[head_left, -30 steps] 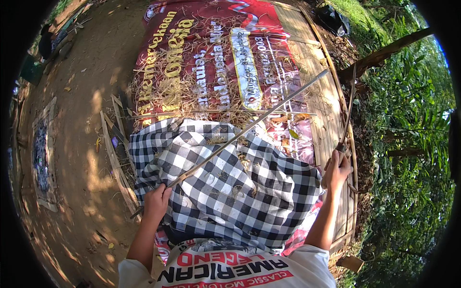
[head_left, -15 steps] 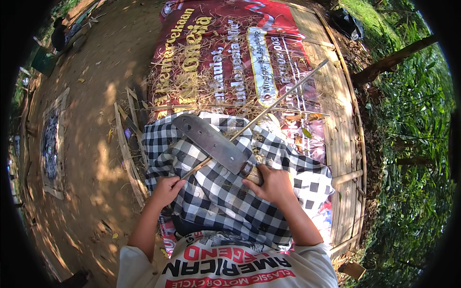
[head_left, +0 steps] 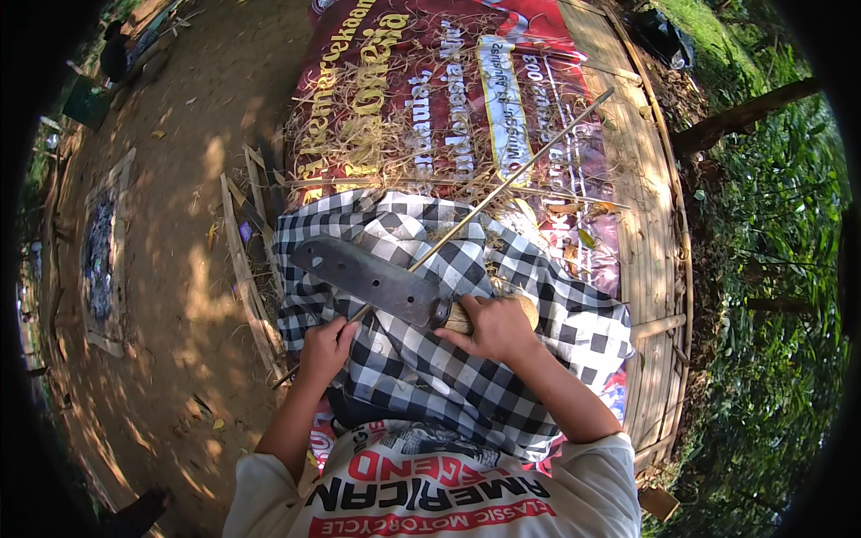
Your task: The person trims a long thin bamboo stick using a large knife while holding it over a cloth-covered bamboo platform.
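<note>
My right hand (head_left: 495, 330) is wrapped round the wooden handle (head_left: 462, 318) of a broad cleaver-like knife. Its dark blade (head_left: 366, 280), pierced by several holes, points to the upper left and crosses over a long thin strip of wood or bamboo (head_left: 502, 186). My left hand (head_left: 326, 351) pinches that strip just below the blade. One end of the strip reaches far to the upper right; the other shows past my left wrist. A black-and-white checked cloth (head_left: 421, 372) covers my lap beneath both hands.
A red printed banner (head_left: 359, 36) strewn with curly shavings (head_left: 395, 117) lies ahead on a bamboo platform (head_left: 653, 269). Split wooden pieces (head_left: 240, 269) lie on the left beside the dirt ground (head_left: 179, 224). Green plants (head_left: 780, 260) and a log (head_left: 749, 117) are at the right.
The knife has moved left and its blade lies at a flatter slant, its face turned more toward view. The strip's lower end now shows beyond my left hand. The whole view has shifted slightly.
</note>
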A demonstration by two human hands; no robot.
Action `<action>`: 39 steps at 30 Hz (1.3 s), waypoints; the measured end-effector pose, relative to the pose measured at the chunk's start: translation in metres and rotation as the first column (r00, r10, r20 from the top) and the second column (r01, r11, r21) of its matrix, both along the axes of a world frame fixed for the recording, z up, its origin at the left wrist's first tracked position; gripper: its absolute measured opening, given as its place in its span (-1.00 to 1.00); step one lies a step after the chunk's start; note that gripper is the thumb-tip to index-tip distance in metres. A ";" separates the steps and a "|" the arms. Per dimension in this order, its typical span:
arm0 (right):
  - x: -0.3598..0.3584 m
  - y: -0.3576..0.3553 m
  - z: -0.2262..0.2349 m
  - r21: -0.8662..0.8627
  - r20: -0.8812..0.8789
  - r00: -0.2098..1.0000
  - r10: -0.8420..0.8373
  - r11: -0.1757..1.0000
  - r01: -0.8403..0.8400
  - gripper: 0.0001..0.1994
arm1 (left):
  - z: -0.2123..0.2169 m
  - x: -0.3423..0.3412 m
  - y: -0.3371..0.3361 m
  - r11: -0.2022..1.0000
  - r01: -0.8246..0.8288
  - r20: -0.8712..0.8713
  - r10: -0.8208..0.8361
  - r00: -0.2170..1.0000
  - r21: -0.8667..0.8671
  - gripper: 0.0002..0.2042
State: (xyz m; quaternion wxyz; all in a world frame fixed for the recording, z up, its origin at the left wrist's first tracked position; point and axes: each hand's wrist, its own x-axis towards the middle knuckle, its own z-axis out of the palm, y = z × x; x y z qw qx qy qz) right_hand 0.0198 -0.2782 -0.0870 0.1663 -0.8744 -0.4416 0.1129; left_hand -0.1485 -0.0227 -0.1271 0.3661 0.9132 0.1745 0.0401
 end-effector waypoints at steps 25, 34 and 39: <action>0.114 -0.170 0.024 0.280 -0.322 0.526 -0.787 0.451 0.847 -0.65 | 0.005 0.001 0.009 0.994 -0.012 -0.085 0.003 0.996 -0.109 -0.72; 0.058 -0.078 0.049 0.346 -0.456 0.738 -0.497 0.665 0.662 -0.70 | 0.017 0.002 -0.013 0.981 -0.063 -0.012 0.067 0.998 0.185 -0.75; 0.015 -0.024 0.027 0.112 -0.155 0.958 -0.242 0.959 0.261 -0.45 | 0.014 0.002 -0.021 0.971 -0.103 -0.005 0.106 0.994 0.214 -0.75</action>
